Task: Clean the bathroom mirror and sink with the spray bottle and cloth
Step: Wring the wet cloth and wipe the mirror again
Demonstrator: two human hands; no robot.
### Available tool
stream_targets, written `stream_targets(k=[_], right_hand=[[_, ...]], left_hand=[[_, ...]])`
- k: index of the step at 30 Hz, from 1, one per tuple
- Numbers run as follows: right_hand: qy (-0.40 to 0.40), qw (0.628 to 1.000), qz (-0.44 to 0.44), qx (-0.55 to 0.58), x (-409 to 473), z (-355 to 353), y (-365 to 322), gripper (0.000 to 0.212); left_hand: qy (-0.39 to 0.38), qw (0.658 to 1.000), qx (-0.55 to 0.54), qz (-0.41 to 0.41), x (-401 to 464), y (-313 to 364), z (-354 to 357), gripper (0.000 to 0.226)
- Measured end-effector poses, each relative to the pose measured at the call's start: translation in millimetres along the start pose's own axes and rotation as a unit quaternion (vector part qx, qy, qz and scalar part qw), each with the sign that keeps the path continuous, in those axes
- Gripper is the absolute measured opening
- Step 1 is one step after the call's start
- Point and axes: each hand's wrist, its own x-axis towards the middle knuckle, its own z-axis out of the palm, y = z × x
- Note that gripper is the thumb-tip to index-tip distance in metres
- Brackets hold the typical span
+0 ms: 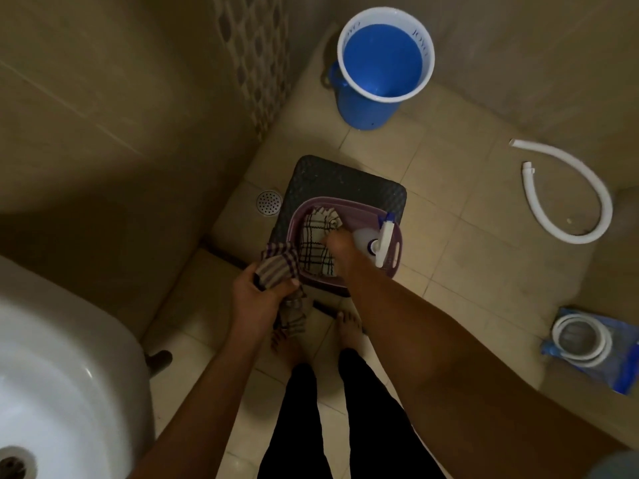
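1. Head view, centre of the frame: a purple plastic basin (394, 252) sits on a dark textured stool (332, 178) standing on the tiled floor (466, 236).
2. Inside the basin lies a white checked cloth (313, 250) on the left, and a spray bottle (375, 242) with a white trigger head on the right.
3. Right hand (337, 242) reaches down into the basin between the two; its fingers touch the white checked cloth, but whether they pinch it I cannot tell.
4. Left hand (261, 293), just below and left of the basin, grips a second cloth, a brown-and-purple striped cloth (280, 267), whose loose end hangs down below the fist.
5. Lower left of the frame: the white sink (62, 368), its drain showing at the bottom edge.
6. Top centre: a blue bucket (383, 69) with a white rim, holding water.
7. Right side: a curved white hose (587, 198) lies on the floor, and lower right a coiled hose rests on a blue packet (619, 371).
8. Near the stool's left corner sits a round metal floor drain (268, 202).
9. Bottom centre: the person's bare feet and dark trouser legs.
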Motion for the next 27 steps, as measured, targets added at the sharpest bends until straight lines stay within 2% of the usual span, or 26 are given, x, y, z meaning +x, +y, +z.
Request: stream_targets(k=[3, 6, 8, 11, 13, 17, 20, 23, 27], right_hand=[[-0.003, 0.999, -0.025, -0.036, 11.1, 7.8, 5.6, 0.038], [-0.012, 0.985, -0.053, -0.162, 16.1, 18.4, 7.7, 0.052], [0.015, 0.971, -0.078, -0.224, 16.1, 20.6, 10.1, 0.062], [0.063, 0.959, -0.141, -0.238, -16.9, 14.9, 13.2, 0.071], [0.086, 0.944, -0.212, -0.240, -51.4, 8.0, 18.3, 0.064], [0.086, 0.900, -0.380, -0.198, -127.7, -7.0, 24.3, 0.033], [0.035, 0.878, -0.443, -0.178, -173.5, -16.2, 27.6, 0.025], [-0.052, 0.871, -0.458, -0.169, -204.7, -20.0, 24.2, 0.029], [-0.089, 0.865, -0.461, -0.176, -232.0, -23.9, 12.1, 0.044]], left_hand=[[0.001, 1.000, 0.000, -0.006, 0.7, -3.9, 2.9, 0.035], [0.003, 1.000, -0.006, -0.016, -1.0, -1.4, 5.1, 0.035], [0.001, 1.000, -0.010, -0.018, -2.1, 1.9, 6.2, 0.035], [0.004, 1.000, -0.015, -0.012, -5.2, 10.5, 7.2, 0.033], [0.011, 1.000, -0.014, -0.005, -6.7, 17.8, 7.7, 0.032], [0.033, 0.999, -0.013, 0.016, -17.3, 37.8, 7.0, 0.029], [0.057, 0.998, -0.014, 0.028, -34.1, 52.4, 5.8, 0.024], [0.086, 0.995, -0.032, 0.044, -57.6, 68.2, 9.1, 0.015], [0.116, 0.985, -0.119, 0.056, -98.8, 92.2, 5.8, 0.034]])
